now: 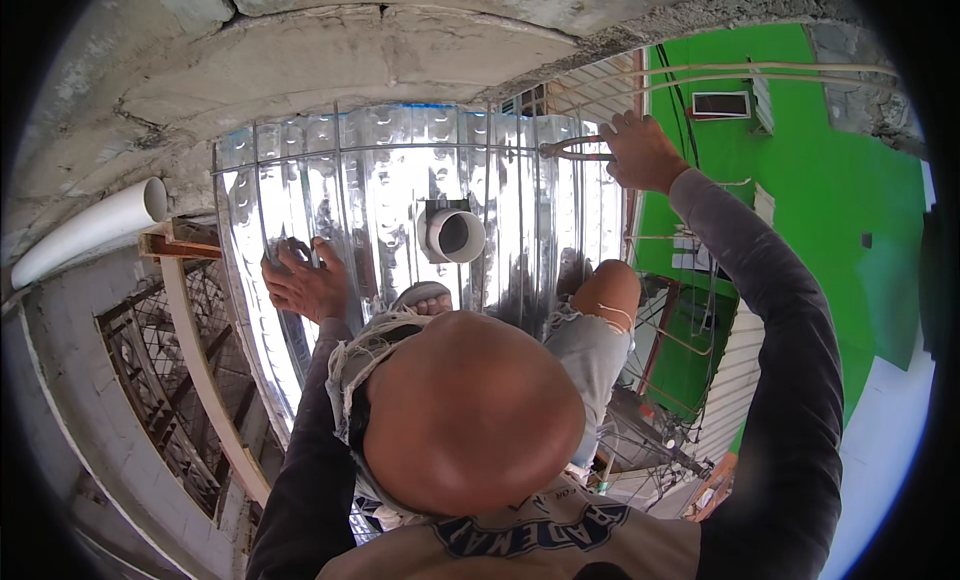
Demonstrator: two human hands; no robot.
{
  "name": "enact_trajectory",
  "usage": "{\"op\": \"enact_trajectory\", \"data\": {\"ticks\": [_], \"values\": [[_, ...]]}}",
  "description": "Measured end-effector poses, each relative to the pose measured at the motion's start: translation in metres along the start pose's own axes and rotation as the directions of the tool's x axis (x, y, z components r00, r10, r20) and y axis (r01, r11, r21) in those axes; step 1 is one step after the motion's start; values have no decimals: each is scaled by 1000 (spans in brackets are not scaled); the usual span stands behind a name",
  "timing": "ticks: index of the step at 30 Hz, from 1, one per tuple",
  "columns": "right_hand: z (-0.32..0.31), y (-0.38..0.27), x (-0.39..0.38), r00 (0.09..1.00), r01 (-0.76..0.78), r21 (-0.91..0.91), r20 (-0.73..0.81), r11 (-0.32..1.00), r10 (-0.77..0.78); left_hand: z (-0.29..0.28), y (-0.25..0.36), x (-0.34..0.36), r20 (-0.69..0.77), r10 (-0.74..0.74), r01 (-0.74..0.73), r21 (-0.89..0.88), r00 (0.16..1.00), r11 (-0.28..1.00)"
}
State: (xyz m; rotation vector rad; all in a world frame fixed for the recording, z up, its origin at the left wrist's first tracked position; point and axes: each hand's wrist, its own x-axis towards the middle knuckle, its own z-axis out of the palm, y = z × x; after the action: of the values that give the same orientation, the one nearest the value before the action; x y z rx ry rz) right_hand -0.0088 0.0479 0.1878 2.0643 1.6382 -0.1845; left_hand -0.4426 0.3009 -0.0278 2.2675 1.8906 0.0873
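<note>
My right hand is closed around the handles of a pair of pincers. Their jaws meet a thin steel bar that runs crosswise along the far side of a shiny corrugated metal sheet. Several more bars cross it lengthwise, forming a grid. Over on the left side of the sheet, my left hand rests with its fingers apart, beside a lengthwise bar. Between the hands, a short white pipe stands up through a dark square opening in the sheet.
A rough concrete wall borders the far edge. At left lie a long white pipe and a wooden frame over metal grating. Beyond the sheet's right edge is a drop towards wires and a green building. My bent knees are close below the pipe.
</note>
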Motion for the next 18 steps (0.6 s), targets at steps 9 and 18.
{"op": "enact_trajectory", "data": {"ticks": [9,18], "values": [[10,4,14,742,-515,436,658,738,128,7,2,5,-34,13,-13,11,999,1000],[-12,4,23,670,-696,533,722,481,170,9,0,5,-45,19,-19,-9,999,1000]]}}
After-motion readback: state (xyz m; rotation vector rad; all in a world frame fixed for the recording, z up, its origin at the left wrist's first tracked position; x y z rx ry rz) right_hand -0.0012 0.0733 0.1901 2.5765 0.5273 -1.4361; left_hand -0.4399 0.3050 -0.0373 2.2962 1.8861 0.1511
